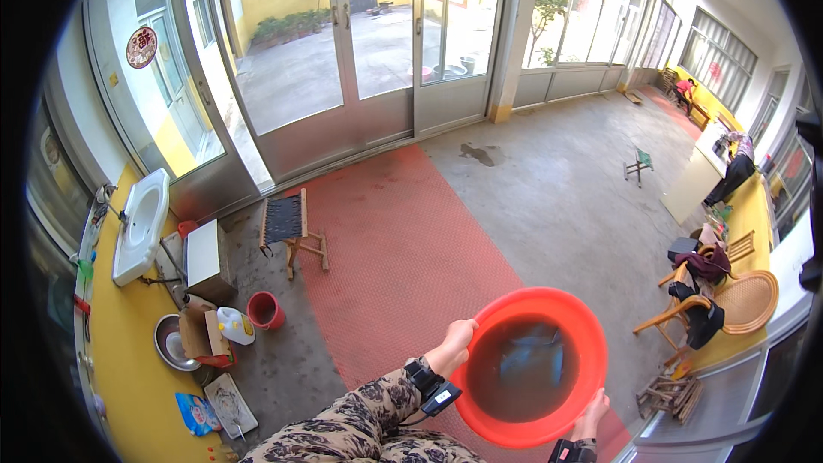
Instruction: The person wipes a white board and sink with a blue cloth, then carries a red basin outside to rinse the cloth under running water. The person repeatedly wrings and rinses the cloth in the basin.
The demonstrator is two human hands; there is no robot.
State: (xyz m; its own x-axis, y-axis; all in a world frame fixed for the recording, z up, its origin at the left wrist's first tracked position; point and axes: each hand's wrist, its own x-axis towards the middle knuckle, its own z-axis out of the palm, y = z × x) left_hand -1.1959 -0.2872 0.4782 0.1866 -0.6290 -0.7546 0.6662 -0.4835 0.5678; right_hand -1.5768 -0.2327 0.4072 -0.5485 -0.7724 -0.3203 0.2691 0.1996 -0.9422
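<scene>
A red plastic basin (588, 341) holds murky dark water, with a blue patch showing in it. My left hand (458, 342) grips the basin's rim at its upper left. At the lower right, my right hand (591, 415) holds the opposite side of the rim. The basin is in front of me, over the red floor mat (411, 251). Both wrists wear black straps with small devices. The fingers under the rim are partly hidden.
A folding stool (286, 217) stands at the mat's left edge. A white washbasin (143, 225), a red bucket (265, 310) and a cardboard box (199, 337) are at left. Rattan chairs (746, 302) and stacked wood (670, 397) are at right. Two people are farther off. Glass doors (341, 45) stand ahead.
</scene>
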